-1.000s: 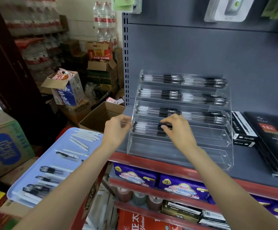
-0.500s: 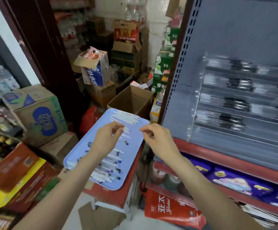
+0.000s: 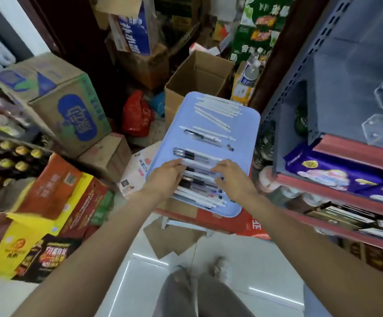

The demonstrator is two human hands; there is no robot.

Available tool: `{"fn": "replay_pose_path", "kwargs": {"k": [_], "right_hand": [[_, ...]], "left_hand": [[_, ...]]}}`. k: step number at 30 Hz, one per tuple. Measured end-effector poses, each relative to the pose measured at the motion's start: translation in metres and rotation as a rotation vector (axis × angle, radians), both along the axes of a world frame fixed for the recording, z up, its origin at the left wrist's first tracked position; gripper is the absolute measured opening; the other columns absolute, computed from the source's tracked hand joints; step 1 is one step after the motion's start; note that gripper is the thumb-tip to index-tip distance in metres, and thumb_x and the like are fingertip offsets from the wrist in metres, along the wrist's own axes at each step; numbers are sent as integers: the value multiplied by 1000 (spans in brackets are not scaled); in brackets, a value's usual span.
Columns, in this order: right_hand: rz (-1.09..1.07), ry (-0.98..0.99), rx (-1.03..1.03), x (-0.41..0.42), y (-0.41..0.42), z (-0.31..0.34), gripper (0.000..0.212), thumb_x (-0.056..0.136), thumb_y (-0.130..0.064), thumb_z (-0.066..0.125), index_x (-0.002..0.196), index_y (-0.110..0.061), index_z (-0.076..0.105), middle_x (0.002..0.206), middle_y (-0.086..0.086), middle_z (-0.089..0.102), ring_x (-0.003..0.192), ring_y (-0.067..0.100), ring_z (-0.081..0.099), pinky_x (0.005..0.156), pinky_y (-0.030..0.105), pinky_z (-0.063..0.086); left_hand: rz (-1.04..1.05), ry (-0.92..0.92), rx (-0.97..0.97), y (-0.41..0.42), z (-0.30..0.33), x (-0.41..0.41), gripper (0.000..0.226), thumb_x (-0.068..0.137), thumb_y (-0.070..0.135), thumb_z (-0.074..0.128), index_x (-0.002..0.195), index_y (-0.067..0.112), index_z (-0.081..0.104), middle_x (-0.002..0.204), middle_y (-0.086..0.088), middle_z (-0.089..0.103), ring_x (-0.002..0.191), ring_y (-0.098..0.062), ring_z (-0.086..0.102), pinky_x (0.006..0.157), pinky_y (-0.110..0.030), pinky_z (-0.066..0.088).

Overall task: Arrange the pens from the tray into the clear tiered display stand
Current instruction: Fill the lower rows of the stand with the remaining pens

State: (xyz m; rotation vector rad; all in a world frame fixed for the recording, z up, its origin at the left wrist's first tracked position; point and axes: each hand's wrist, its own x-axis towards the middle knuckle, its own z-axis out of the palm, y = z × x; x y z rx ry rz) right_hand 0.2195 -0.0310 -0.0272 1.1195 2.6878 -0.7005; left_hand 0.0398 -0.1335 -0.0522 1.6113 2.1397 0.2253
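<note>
Both hands dropped from mid-air onto the tray (image 3: 250,124): left hand (image 3: 166,173) and right hand (image 3: 233,177) rest on the pens (image 3: 199,179), fingers loosely spread, gripping nothing clearly.

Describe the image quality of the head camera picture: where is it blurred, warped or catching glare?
Head view: motion blur smears the boxes at the left edge and softens the pens under both hands; wide-angle distortion tilts the shelf upright; the glossy floor shows streaks of reflected light; the blue tray is evenly lit.

Pale blue tray (image 3: 246,143) of white and black pens (image 3: 215,110) atop a red carton (image 3: 211,217).
</note>
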Motion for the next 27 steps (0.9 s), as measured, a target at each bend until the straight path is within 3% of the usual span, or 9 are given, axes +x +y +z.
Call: {"fn": "replay_pose_path", "kwargs": {"k": [4, 8, 11, 15, 18, 21, 25, 27], "right_hand": [[-12, -16, 88, -6, 3, -4, 31, 97, -15, 48, 127, -16, 56, 136, 7, 42, 123, 25, 43, 93, 39, 46], [-32, -43, 102, -10, 9, -6, 25, 96, -17, 51, 119, -14, 58, 132, 7, 42, 120, 26, 44, 90, 36, 44], [-47, -54, 97, -11, 12, -6, 23, 95, -20, 51, 118, -14, 56, 131, 6, 41, 122, 24, 40, 90, 37, 43], [-69, -84, 84, -11, 15, -5, 24, 94, -17, 52, 117, -12, 46, 121, 9, 45, 111, 26, 42, 74, 38, 43], [-67, -96, 56, -10, 18, -3, 27, 94, -19, 53, 118, -11, 43, 117, 10, 45, 109, 27, 42, 69, 37, 43], [-75, -84, 19, -13, 21, -1, 34, 95, -28, 51, 124, -12, 43, 122, 10, 44, 115, 28, 41, 77, 40, 47], [-92, -104, 11, -23, 28, -2, 25, 100, -24, 42, 120, -10, 49, 119, 15, 47, 110, 31, 45, 82, 44, 48], [-115, -91, -25, -26, 32, -4, 19, 99, -19, 44, 114, -8, 51, 115, 16, 47, 103, 31, 47, 79, 42, 47]], "left_hand": [[29, -34, 69, 8, -4, -6, 36, 95, 8, 43, 129, 11, 54, 140, -9, 46, 127, -27, 44, 104, -36, 38], [86, -97, 111, 20, 1, -11, 33, 88, -3, 48, 115, 9, 64, 115, -12, 58, 102, -28, 59, 87, -37, 47], [84, -107, 110, 27, 2, -14, 26, 89, 1, 54, 112, 6, 64, 115, -12, 56, 103, -27, 58, 85, -30, 46], [144, -166, 116, 29, 0, -20, 24, 86, 4, 62, 110, 2, 62, 107, -14, 54, 101, -28, 57, 76, -16, 33], [211, -199, 126, 27, 3, -24, 23, 83, 5, 67, 104, 0, 59, 97, -8, 46, 96, -29, 56, 76, -19, 35], [227, -137, 115, 25, 7, -27, 11, 84, 10, 66, 90, 12, 57, 99, -5, 40, 96, -26, 51, 72, -17, 27], [178, -90, 79, 25, 5, -32, 11, 84, 9, 65, 94, 6, 65, 107, -15, 52, 104, -29, 50, 76, -21, 30], [207, -171, 105, 23, 2, -36, 11, 81, 8, 69, 91, 5, 65, 99, -12, 56, 96, -27, 54, 80, -25, 38]]}}
